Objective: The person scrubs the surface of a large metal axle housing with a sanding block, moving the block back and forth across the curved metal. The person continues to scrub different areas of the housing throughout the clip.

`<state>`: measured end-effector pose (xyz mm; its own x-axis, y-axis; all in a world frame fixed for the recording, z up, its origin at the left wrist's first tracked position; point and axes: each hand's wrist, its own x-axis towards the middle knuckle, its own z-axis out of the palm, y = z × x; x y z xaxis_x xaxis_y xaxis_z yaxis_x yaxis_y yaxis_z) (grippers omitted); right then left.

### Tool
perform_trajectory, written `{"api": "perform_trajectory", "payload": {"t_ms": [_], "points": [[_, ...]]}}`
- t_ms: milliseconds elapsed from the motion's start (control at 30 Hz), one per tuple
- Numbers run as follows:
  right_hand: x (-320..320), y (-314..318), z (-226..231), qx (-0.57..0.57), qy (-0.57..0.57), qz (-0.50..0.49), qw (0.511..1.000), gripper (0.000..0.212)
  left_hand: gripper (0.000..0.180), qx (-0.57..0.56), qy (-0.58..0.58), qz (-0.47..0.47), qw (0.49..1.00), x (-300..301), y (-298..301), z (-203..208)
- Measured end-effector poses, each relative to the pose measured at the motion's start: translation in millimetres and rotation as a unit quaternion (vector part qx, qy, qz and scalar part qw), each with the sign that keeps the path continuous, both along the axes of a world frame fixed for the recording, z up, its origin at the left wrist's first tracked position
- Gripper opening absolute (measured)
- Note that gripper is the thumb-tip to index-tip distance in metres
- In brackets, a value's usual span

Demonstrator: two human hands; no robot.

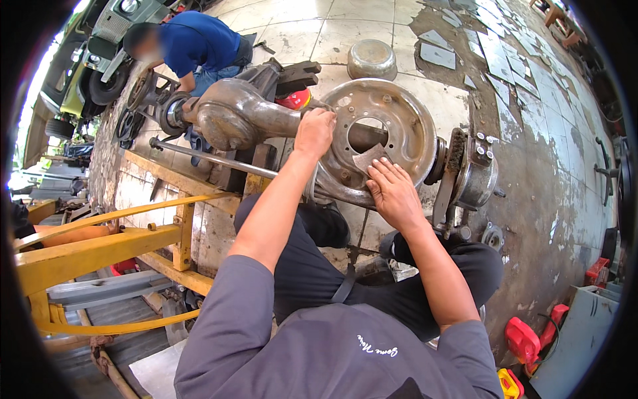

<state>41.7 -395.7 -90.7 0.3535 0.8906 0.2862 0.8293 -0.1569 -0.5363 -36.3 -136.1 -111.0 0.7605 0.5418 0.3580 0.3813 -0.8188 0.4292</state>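
A round, worn metal brake backing plate (415,126) stands in front of me, with a large hole in its centre and smaller holes and bolts around it. My left hand (316,133) is closed at its left rim, beside the tube of a bulky axle housing (229,113); the fingertips are partly hidden. Under the fingers of my right hand (393,189) is a brownish piece of sandpaper (371,158). That hand presses it against the lower face of the plate, just below the central hole.
Right of the plate sits a brake drum or hub assembly (475,173). A metal bowl-shaped part (372,60) rests on the tiles beyond. A yellow steel frame (100,256) stands at left. Another person in blue (203,43) crouches at the far left. Red containers (523,340) lie at lower right.
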Motion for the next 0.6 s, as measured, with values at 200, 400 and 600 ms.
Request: {"api": "perform_trajectory", "payload": {"t_ms": [200, 400, 600], "points": [[0, -1, -2, 0.002, -0.001, 0.003, 1.000, 0.036, 0.017, 0.044, 0.189, -0.078, 0.978, -13, 6, 23], [2, 0, -8, 0.006, -0.002, -0.004, 1.000, 0.036, 0.018, -0.095, 0.075, -0.095, 0.988, -30, 11, 39], [-1, -1, -3, 0.004, -0.005, 0.001, 1.000, 0.036, 0.016, 0.060, 0.014, -0.023, 0.998, 19, 31, 9]]}}
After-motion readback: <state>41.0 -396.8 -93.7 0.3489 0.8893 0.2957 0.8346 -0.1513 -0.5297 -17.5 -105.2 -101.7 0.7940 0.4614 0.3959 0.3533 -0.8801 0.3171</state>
